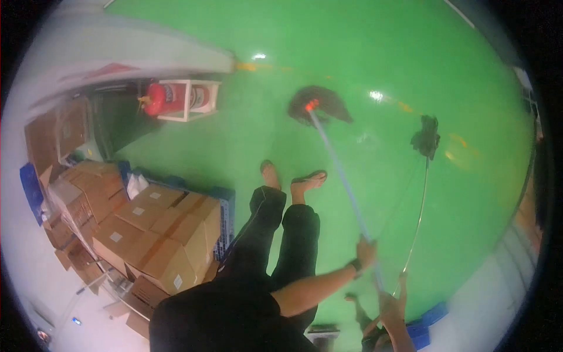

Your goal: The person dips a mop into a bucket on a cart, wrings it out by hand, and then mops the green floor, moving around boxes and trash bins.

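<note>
A long pale-blue mop handle (pixel 340 164) slants across the view from my hands to a dark mop head (pixel 322 105) spread on the green floor. An orange-red joint (pixel 312 105) links the two. My left hand (pixel 366 252), with a dark band on its wrist, is wrapped round the handle partway along. Nearer the handle's upper end, my right hand (pixel 390 308) is closed round it. A second mop, with a thin metal handle (pixel 419 217) and a dark head (pixel 427 138), lies to the right; its upper end passes close behind my right hand.
Another person (pixel 378 340) is partly visible below my right hand. Cardboard boxes (pixel 158 229) are stacked on a blue pallet (pixel 227 220) at left. A red fire extinguisher (pixel 167 99) sits in a white frame (pixel 187 101). Blue objects (pixel 431 320) stand at lower right.
</note>
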`<state>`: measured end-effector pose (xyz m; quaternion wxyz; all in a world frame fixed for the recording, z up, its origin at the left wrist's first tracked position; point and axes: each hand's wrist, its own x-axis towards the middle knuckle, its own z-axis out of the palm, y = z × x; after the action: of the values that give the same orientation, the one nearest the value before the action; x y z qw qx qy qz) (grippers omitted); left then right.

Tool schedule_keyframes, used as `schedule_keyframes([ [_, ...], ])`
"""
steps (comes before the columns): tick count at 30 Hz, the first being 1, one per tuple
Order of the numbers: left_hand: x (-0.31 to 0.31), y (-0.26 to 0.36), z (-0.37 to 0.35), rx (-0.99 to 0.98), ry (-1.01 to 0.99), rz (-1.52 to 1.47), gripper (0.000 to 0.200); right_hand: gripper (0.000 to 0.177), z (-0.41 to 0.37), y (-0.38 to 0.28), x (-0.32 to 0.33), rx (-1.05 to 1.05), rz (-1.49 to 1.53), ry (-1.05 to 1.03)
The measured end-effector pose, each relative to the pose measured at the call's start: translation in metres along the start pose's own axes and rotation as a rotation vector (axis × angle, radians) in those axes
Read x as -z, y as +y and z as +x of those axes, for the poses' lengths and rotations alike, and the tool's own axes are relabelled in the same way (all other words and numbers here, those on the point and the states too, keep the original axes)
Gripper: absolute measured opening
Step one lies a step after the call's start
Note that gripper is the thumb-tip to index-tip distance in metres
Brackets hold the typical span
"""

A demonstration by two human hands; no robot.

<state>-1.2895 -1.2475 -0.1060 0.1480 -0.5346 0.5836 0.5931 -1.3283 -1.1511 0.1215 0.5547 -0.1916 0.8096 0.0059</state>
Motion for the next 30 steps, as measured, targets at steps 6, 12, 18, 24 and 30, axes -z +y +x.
schedule_keyframes([
  [6, 0.167, -0.062, 0.188, -0.120, 0.098, 0.193, 0.028, 0.034, 0.162, -0.117, -0.090, 0.227, 0.125, 0.263],
  [12, 0.237, -0.054, 0.179, 0.020, 0.101, -0.111, 0.034, 0.041, 0.178, -0.173, -0.169, 0.113, 0.352, 0.198],
  [18, 0.099, -0.110, -0.047, 0.109, -0.158, 0.269, 0.042, 0.038, -0.045, -0.061, -0.205, -0.055, 0.291, 0.217],
  [24, 0.063, -0.066, -0.019, 0.134, -0.125, -0.074, 0.055, 0.038, -0.013, -0.040, -0.149, -0.260, 0.394, 0.056],
  [30, 0.197, -0.041, 0.286, -0.222, 0.341, 0.243, 0.022, 0.030, 0.271, -0.154, -0.137, 0.290, 0.197, 0.263],
])
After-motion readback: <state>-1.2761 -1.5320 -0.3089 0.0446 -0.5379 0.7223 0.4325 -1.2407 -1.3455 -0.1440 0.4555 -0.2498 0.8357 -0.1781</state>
